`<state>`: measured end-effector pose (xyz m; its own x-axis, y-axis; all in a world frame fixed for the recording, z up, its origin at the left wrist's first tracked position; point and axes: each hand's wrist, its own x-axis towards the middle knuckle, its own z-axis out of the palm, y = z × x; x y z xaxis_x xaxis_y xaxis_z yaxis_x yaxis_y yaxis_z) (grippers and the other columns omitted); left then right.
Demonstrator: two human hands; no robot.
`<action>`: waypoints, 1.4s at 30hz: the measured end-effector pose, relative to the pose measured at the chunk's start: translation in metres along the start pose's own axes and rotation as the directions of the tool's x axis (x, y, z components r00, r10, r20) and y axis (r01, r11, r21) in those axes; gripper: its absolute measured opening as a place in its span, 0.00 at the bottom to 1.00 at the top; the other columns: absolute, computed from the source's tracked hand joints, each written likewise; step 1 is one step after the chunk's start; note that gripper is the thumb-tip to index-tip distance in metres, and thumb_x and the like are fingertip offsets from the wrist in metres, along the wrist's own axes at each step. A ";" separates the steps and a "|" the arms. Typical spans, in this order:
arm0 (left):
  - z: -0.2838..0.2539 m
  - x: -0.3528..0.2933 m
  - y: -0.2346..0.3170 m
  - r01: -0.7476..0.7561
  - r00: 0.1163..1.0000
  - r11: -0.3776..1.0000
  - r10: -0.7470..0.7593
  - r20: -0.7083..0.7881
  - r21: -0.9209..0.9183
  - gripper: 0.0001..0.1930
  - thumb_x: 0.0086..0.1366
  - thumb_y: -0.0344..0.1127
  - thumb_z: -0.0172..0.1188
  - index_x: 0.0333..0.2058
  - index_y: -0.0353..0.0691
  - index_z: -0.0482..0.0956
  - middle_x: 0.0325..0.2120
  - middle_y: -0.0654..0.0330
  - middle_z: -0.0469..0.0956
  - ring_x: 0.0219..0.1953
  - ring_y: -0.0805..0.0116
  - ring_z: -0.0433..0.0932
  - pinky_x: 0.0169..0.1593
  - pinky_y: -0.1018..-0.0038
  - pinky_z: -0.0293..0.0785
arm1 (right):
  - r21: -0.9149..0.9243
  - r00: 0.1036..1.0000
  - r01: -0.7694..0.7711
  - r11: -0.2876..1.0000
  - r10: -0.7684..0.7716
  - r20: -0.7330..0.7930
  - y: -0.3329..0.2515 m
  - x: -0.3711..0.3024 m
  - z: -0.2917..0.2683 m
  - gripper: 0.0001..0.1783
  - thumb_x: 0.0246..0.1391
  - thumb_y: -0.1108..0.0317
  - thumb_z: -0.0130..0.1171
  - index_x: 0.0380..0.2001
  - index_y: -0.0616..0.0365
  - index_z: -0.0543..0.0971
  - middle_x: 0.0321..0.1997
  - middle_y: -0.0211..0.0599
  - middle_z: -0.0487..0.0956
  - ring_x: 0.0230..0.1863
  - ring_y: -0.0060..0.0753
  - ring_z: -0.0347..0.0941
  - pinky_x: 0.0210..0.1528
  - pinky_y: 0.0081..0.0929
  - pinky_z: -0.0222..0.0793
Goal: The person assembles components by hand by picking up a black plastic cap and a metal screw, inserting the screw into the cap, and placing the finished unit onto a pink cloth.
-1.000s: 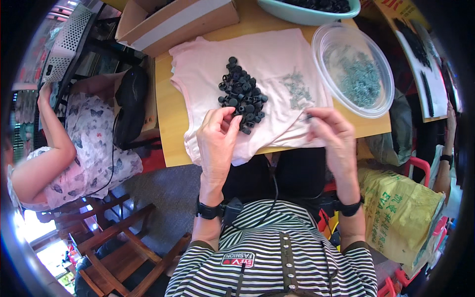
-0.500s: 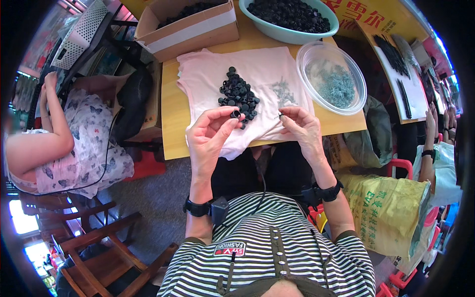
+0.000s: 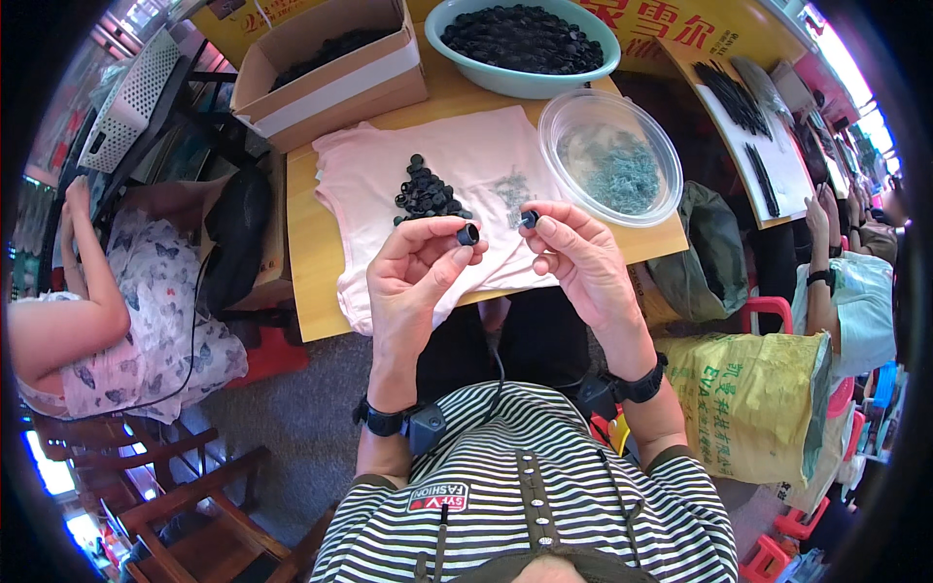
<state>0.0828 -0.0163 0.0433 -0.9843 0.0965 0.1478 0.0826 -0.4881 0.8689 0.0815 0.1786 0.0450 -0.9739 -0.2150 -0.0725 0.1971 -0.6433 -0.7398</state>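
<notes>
My left hand (image 3: 413, 277) pinches a small black hollow cap (image 3: 467, 234), its open end turned toward the right. Across from it, my right hand (image 3: 588, 262) grips a small dark round plug (image 3: 530, 220) between thumb and forefinger. The two pieces are apart, a short gap between them. Both hands are raised over the near edge of a pale pink cloth (image 3: 360, 180), actually a garment spread on the table. Beyond my left hand lies a pile of small black caps (image 3: 428, 192). A few tiny metal springs (image 3: 510, 185) lie on the cloth past my right hand.
A clear round tub (image 3: 671, 194) holding tiny springs stands at right on the wooden table (image 3: 311, 282). Behind are a cardboard box (image 3: 340, 87) and a pale green basin (image 3: 525, 85), both filled with black parts. People sit at left and far right; a yellow sack (image 3: 748, 403) stands at right.
The view has shifted, moving the table leftward. My hands have come closer together. A dark plug now shows in my right fingers, where only a tiny dark piece showed before.
</notes>
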 end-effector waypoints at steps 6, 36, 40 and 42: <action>0.001 0.002 -0.002 0.009 1.000 0.997 -0.007 -0.029 0.082 0.10 0.61 0.23 0.58 0.41 0.33 0.75 0.38 0.50 0.80 0.37 0.68 0.80 0.44 0.75 0.76 | -0.082 0.982 0.155 0.984 -0.163 -0.092 -0.020 -0.001 0.003 0.14 0.56 0.74 0.58 0.46 0.66 0.77 0.38 0.37 0.79 0.36 0.18 0.76 0.33 0.16 0.77; 0.006 0.003 -0.016 0.051 0.999 0.995 -0.051 0.001 -0.086 0.14 0.59 0.19 0.60 0.45 0.31 0.76 0.39 0.57 0.79 0.40 0.69 0.80 0.47 0.74 0.79 | -0.777 0.803 0.507 0.373 -0.533 0.268 0.003 0.001 0.032 0.12 0.49 0.79 0.62 0.39 0.64 0.79 0.36 0.40 0.81 0.33 0.28 0.80 0.33 0.20 0.77; 0.005 0.003 -0.020 -0.022 1.000 0.999 0.022 0.018 -0.048 0.14 0.58 0.17 0.60 0.44 0.30 0.76 0.41 0.56 0.78 0.41 0.69 0.80 0.48 0.74 0.79 | -0.776 0.785 0.523 0.353 -0.555 0.276 0.007 0.002 0.025 0.12 0.49 0.79 0.62 0.39 0.63 0.81 0.37 0.42 0.81 0.35 0.29 0.80 0.34 0.21 0.76; 0.004 0.004 -0.021 -0.050 0.999 0.999 0.050 0.021 0.020 0.14 0.58 0.17 0.59 0.44 0.30 0.77 0.42 0.55 0.77 0.42 0.69 0.80 0.49 0.74 0.79 | -0.768 0.790 0.521 0.373 -0.552 0.267 0.010 0.002 0.022 0.12 0.48 0.79 0.62 0.39 0.62 0.81 0.37 0.42 0.81 0.35 0.29 0.79 0.35 0.21 0.76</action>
<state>0.0777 -0.0025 0.0276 -0.9755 0.0899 0.2006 0.1351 -0.4747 0.8697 0.0837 0.1559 0.0524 -0.8479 -0.0113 0.5300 -0.5199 0.2130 -0.8273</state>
